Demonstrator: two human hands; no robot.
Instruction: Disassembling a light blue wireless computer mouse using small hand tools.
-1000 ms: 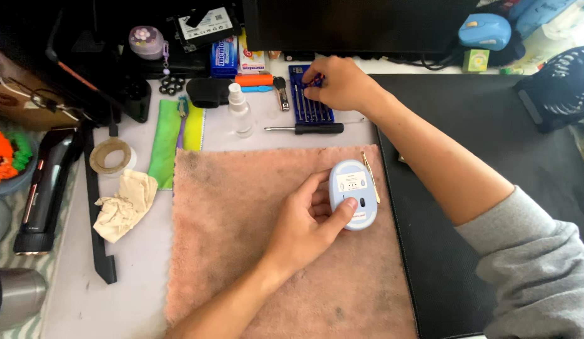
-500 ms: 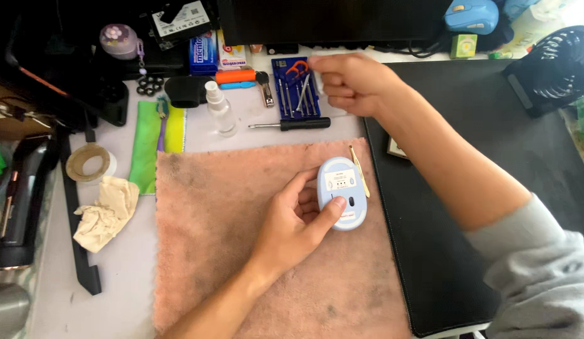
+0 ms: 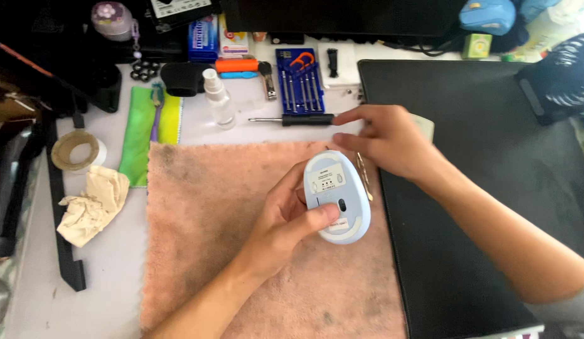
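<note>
My left hand grips a light blue computer mouse, turned underside up, over a pink cloth. My right hand hovers just behind the mouse, fingers stretched left toward the black handle of a small screwdriver lying on the white desk. Whether the fingertips touch the handle I cannot tell. A blue case of precision screwdriver bits lies open behind the screwdriver. Thin metal tweezers lie on the cloth's right edge, partly under my right hand.
A large black mat covers the desk's right side. A small spray bottle, a green and yellow cloth, a tape roll and a crumpled rag lie to the left. A black fan stands far right.
My right hand has come back from the bit case and down toward the screwdriver behind the mouse. The left hand has kept its hold on the mouse.
</note>
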